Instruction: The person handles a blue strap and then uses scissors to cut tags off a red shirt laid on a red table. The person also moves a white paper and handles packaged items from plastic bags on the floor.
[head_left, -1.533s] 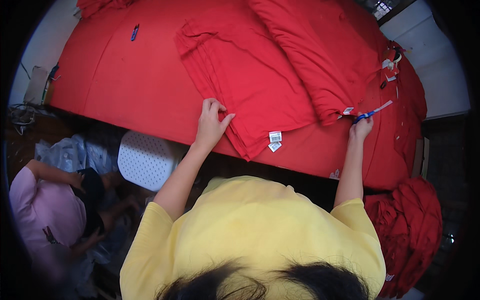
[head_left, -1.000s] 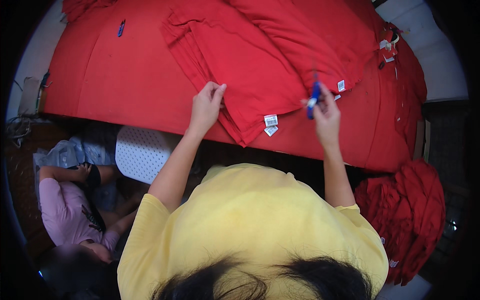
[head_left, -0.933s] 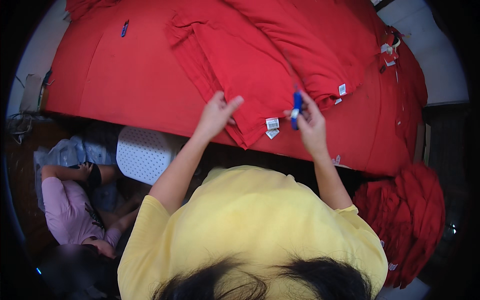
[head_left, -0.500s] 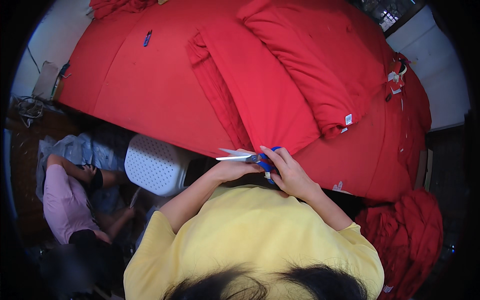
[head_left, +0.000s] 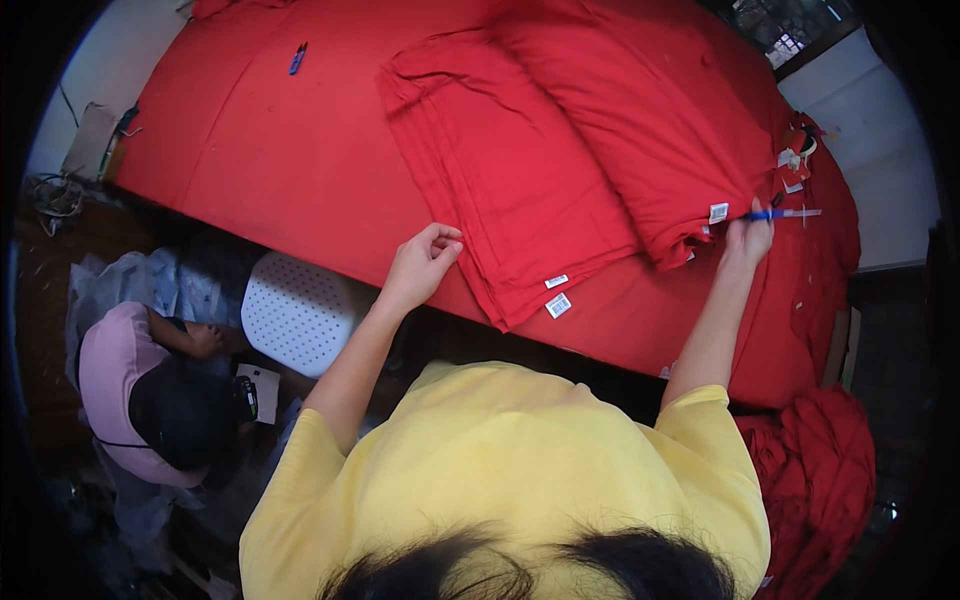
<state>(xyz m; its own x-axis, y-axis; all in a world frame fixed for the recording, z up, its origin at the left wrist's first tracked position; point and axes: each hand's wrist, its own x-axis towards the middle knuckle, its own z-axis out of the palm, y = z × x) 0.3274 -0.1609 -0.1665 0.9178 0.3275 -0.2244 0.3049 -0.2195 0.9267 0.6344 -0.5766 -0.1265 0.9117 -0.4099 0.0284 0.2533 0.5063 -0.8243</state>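
The right hand [head_left: 748, 238] is stretched out toward the right end of the table and closed around the blue handles of small thread snips [head_left: 782, 213], whose pale blades point right, away from the fingers. The hand sits just beside the near corner of the right folded red cloth [head_left: 640, 120], where a small white tag [head_left: 718, 212] hangs. Further right, near the table's right edge, lie a few loose tags and scraps [head_left: 795, 160].

The left hand [head_left: 420, 265] is loosely curled, fingers bent in, holding nothing I can make out; its fingertips touch the left edge of the nearer folded red cloth [head_left: 510, 190], close to the table's front edge. Two white labels [head_left: 558, 295] show at that stack's near corner.

Both stacks rest on a table covered in red fabric [head_left: 250, 150]. A blue pen-like object [head_left: 297, 58] lies near the far left corner. A heap of red cloth [head_left: 820, 480] sits below the right end. At lower left another person in a pink top [head_left: 120, 370] crouches beside a white perforated stool [head_left: 295, 312].
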